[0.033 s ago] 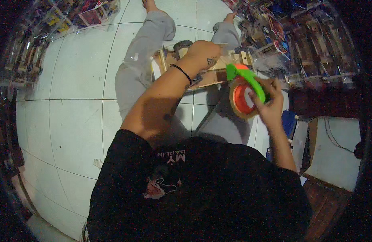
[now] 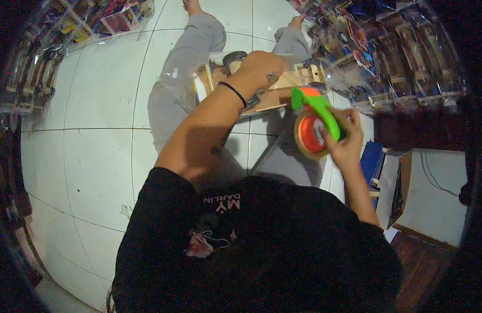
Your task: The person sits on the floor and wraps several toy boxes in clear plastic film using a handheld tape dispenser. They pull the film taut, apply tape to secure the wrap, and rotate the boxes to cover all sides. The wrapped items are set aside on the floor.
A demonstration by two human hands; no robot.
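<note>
My right hand [image 2: 348, 138] is closed around the handle of a green and orange tape dispenser [image 2: 320, 107] with a wide roll of tape on it. It holds the dispenser over my lap, its head close to the near right edge of a wooden item [image 2: 290, 81]. That item lies across my thighs in clear plastic, with pale wood panels and dark rounded parts showing. On top of it rests my left hand [image 2: 262, 68], back upward. Its fingers are hidden beneath the hand, so whether they grip the plastic does not show.
Stacks of plastic-wrapped items [image 2: 408, 62] stand on the right, with more wrapped goods [image 2: 121, 18] at the far left. Beside my right arm are a blue item [image 2: 372, 159] and an open box [image 2: 400, 182]. My legs [image 2: 170, 112] stretch over white floor tiles [image 2: 97, 125].
My right hand and the tape dispenser have shifted slightly left and nearer to me. My left hand has barely moved on the wrapped item.
</note>
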